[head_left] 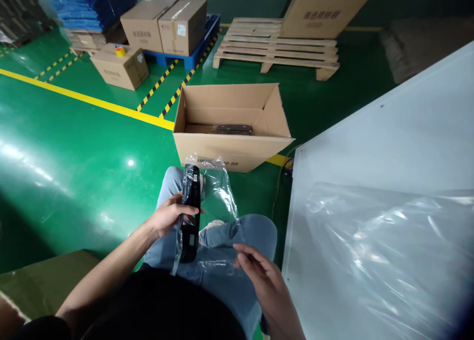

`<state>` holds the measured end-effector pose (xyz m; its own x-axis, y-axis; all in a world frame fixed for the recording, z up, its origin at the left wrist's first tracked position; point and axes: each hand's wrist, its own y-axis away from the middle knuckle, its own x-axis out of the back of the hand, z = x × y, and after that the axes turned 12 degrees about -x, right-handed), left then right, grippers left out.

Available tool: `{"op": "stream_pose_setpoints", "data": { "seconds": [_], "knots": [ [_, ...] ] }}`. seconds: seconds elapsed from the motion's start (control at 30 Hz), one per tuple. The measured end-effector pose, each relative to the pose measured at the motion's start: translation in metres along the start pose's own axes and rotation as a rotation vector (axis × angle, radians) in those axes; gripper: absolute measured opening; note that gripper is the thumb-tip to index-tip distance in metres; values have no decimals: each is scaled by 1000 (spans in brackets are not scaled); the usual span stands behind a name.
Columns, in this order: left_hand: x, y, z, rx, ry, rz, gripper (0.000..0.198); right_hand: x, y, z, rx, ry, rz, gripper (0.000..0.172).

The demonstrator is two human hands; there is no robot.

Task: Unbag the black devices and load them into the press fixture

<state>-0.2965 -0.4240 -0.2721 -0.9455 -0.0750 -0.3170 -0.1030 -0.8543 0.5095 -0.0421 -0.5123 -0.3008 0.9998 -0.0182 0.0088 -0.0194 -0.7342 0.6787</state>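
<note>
My left hand (172,214) is closed around a long black plastic part (191,194), gripping it about midway over my lap. The part stands lengthwise and has small pale labels near both ends. A clear plastic bag (222,187) wraps the part, and its loose side spreads out to the right. At the lower right edge of that film is my right hand (261,273), thumb and forefinger close together on the bag. Just beyond my knees stands an open cardboard box (229,145) with dark wrapped pieces (234,129) lying inside.
To my right is a white tabletop (333,157) with clear plastic film (388,246) on it. Ahead are a wooden pallet (274,49), a blue pallet (190,59) bearing cartons (183,29), and a closed carton (120,68) on the green floor. A cable (277,187) hangs beside the table.
</note>
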Motion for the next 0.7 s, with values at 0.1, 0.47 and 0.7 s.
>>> {"op": "stream_pose_setpoints", "data": {
  "seconds": [0.1,0.47,0.7],
  "knots": [
    [1,-4,-6,-3,-21,62,53,6,-10,6,32,17,51,65],
    [-15,-14,-17,-98,47,312,52,-83,-15,-4,1031,764,538,35],
    [-16,-22,-31,-107,124,422,60,-128,-31,7,1160,847,567,19]
  ]
}}
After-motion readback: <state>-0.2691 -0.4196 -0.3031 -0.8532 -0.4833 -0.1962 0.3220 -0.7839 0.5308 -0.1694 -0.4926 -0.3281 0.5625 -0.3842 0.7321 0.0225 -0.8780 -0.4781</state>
